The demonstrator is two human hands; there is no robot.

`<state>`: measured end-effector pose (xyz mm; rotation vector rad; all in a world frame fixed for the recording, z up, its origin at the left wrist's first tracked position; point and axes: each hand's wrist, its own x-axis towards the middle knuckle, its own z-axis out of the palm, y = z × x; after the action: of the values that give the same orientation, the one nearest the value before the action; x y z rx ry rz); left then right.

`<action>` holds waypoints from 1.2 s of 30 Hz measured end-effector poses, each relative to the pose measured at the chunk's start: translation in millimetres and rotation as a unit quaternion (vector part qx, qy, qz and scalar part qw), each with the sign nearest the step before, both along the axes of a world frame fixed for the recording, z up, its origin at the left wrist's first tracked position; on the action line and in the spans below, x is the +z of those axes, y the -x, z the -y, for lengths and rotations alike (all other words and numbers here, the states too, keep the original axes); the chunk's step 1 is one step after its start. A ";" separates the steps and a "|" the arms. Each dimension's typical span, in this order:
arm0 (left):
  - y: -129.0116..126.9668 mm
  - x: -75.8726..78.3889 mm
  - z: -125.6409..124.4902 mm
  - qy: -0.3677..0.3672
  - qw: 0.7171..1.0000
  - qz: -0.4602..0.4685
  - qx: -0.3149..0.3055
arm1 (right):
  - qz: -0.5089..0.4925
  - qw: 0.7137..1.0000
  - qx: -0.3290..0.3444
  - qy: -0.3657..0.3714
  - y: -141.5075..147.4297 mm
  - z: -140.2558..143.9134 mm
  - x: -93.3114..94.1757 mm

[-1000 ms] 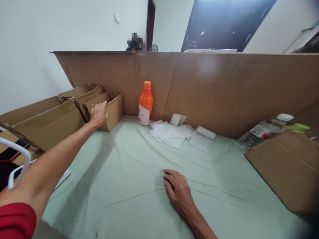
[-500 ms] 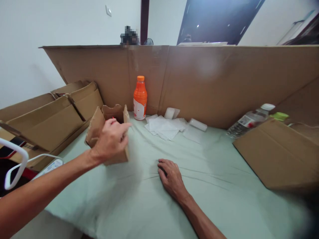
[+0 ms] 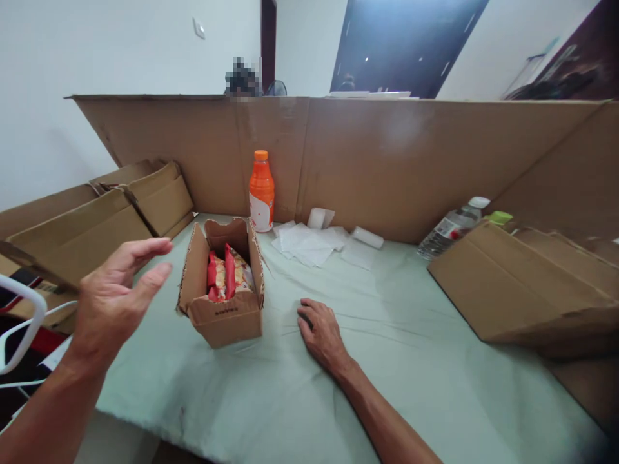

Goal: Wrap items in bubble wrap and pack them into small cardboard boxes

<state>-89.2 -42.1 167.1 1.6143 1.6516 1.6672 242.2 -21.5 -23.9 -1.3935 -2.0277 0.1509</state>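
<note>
A small open cardboard box (image 3: 225,316) stands on the pale green cloth (image 3: 300,393), with red and yellow snack packets (image 3: 223,276) inside. My left hand (image 3: 114,293) hovers just left of the box, fingers spread, holding nothing. My right hand (image 3: 321,335) lies on the cloth a little right of the box, its fingers loosely curled, touching only the cloth.
An orange bottle (image 3: 261,192) stands against the cardboard wall (image 3: 387,154) at the back. White plastic bags (image 3: 309,240) lie beside it. Flattened cartons (image 3: 97,219) are stacked at left; a large carton (image 3: 512,283) and a water bottle (image 3: 449,227) are at right.
My left hand took the small box from the left stack, carried it to the middle of the cloth, set it down and let go. The right hand stayed put.
</note>
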 end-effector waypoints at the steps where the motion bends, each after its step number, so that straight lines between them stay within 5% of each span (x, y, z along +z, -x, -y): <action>1: 11.9 -12.4 -3.5 0.012 0.999 0.038 0.019 | 0.000 1.000 0.000 0.003 0.0 -0.6 0.0; 5: 28.3 -78.7 -13.5 0.103 0.978 0.182 0.013 | -0.017 1.000 -0.001 0.022 0.4 -3.0 -0.8; 8: 3.0 -127.1 -4.7 0.188 0.944 0.261 -0.080 | -0.043 0.998 0.018 0.048 5.1 -0.3 -0.8; 11: -34.0 -156.1 12.8 0.200 0.923 0.311 -0.106 | -0.060 0.990 0.083 0.098 15.1 7.1 2.7; 16: -77.0 -159.9 31.0 0.203 0.908 0.344 -0.130 | -0.133 0.971 0.112 0.164 21.5 12.2 15.4; 22: -95.5 -156.6 36.6 0.256 0.909 0.242 -0.223 | -0.241 0.964 -0.023 0.109 -12.0 -1.9 19.7; 29: -64.9 -165.0 -8.7 0.192 0.950 0.235 -0.079 | -0.226 0.967 -0.027 0.113 -15.3 0.9 11.6; 36: -67.0 -173.2 -30.9 0.160 0.958 0.223 -0.079 | -0.152 0.981 0.024 0.122 -5.0 7.3 11.6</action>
<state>-22.1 -11.1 -6.2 1.0876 1.4276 1.4562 247.2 -28.9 -12.3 -1.3717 -1.8313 0.6149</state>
